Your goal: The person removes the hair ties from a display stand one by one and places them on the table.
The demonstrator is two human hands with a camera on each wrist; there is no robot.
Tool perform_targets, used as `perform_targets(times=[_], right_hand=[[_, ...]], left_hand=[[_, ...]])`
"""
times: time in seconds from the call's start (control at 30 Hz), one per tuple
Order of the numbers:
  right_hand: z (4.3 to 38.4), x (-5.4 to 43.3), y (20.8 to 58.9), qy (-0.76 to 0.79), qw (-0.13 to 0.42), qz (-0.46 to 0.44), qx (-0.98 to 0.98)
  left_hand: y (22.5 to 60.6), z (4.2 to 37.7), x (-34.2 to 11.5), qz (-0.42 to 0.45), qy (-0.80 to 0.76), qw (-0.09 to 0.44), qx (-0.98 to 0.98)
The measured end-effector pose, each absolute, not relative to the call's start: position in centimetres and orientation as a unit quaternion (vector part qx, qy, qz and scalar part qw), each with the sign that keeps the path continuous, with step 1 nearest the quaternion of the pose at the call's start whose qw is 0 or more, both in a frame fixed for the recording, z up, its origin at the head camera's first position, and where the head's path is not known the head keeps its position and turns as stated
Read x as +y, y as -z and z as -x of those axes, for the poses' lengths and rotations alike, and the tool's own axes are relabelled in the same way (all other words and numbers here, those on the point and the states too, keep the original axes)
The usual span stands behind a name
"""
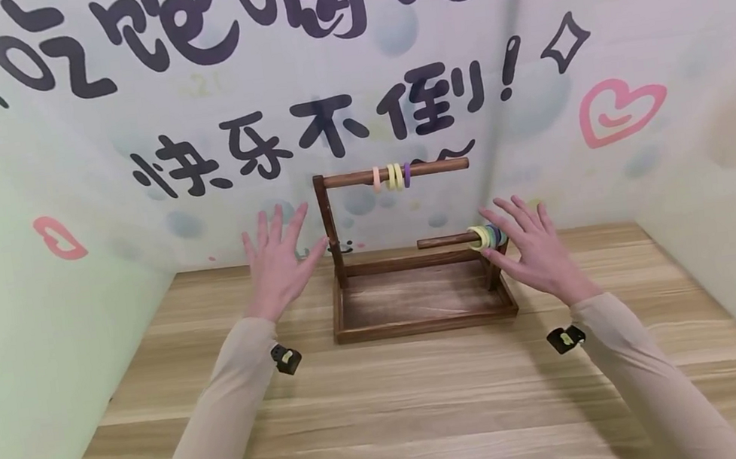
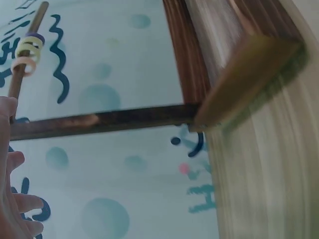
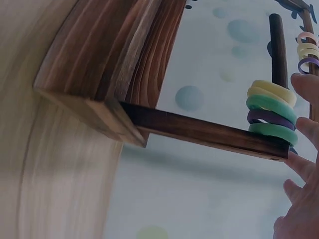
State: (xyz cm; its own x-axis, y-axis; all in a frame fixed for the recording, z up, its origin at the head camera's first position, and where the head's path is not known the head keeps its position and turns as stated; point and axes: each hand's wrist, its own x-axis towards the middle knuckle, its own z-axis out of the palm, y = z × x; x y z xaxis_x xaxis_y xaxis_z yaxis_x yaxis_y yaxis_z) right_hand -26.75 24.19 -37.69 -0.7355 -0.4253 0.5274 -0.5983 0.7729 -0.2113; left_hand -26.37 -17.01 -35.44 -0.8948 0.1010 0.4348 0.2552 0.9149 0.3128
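Observation:
A dark wooden rack (image 1: 427, 326) stands on the table, with a tall post at left and a short one at right. Its upper rod (image 1: 436, 166) carries a pink ring (image 1: 377, 179), two pale yellow rings (image 1: 395, 177) and a purple ring (image 1: 407, 175). On the lower rod (image 1: 444, 240), several rings, yellow, green (image 3: 271, 107) and purple, are packed against the short post. My left hand (image 1: 275, 266), fingers spread, is raised beside the tall post and holds nothing. My right hand (image 1: 534, 252), also spread, hovers by the lower rod's rings; whether it touches them I cannot tell.
The wood-grain table (image 1: 416, 413) extends in front of the rack. Behind it hangs a pale printed backdrop (image 1: 254, 189) with dark lettering, and pale walls close off both sides. Each wrist wears a small black camera (image 1: 286, 358).

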Motion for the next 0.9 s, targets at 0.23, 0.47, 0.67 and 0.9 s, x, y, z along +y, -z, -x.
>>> perform_targets(times=[0.23,0.47,0.67,0.9], right_hand=[[27.3,24.7,38.8,-0.326,0.193,-0.284,-0.881],[27.3,25.4,39.9,-0.470,0.143,-0.240,-0.837],[25.9,24.6,38.7,-0.517,0.135,-0.234,-0.812],[25.2,23.5,37.9,-0.518,0.166,-0.212,-0.812]], left_hand=[[35.2,26.1,-15.5,0.102,0.211,0.208,-0.950],[35.1,25.7,-14.2,0.120,0.231,0.217,-0.941],[35.3,25.2,-13.0,0.143,0.266,0.241,-0.922],[36.1,25.2,-11.8,0.174,0.285,0.314,-0.889]])
